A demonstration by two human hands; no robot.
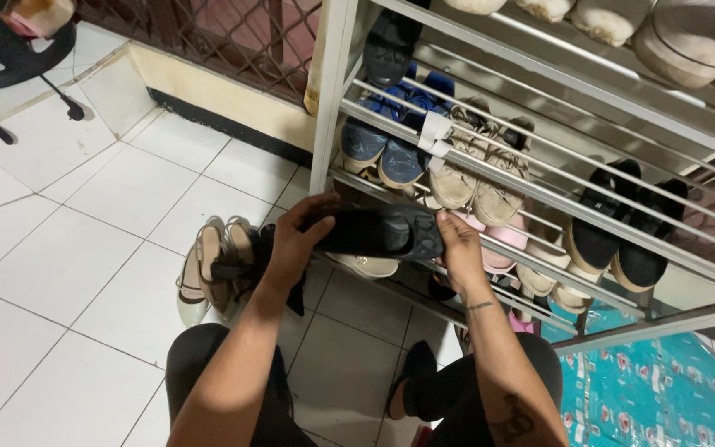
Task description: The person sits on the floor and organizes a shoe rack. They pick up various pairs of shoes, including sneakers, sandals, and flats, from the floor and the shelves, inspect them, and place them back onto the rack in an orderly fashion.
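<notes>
A black flat shoe (378,231) is held level in front of the white metal shoe rack (328,91). My left hand (293,242) grips its heel end and my right hand (460,248) grips its toe end. Just behind the shoe, the rack's shelves hold a blue pair (386,149), a beige pair (477,170) and a black pair (618,232). A cream shoe (366,266) lies right under the held one. My knees, in black trousers, show at the bottom.
Beige and black heeled sandals (217,265) lie on the white tiled floor (68,248) left of my hand. A blue patterned package (664,389) sits at the bottom right. A black chair base (10,58) stands at the top left. Light shoes fill the top shelf (672,37).
</notes>
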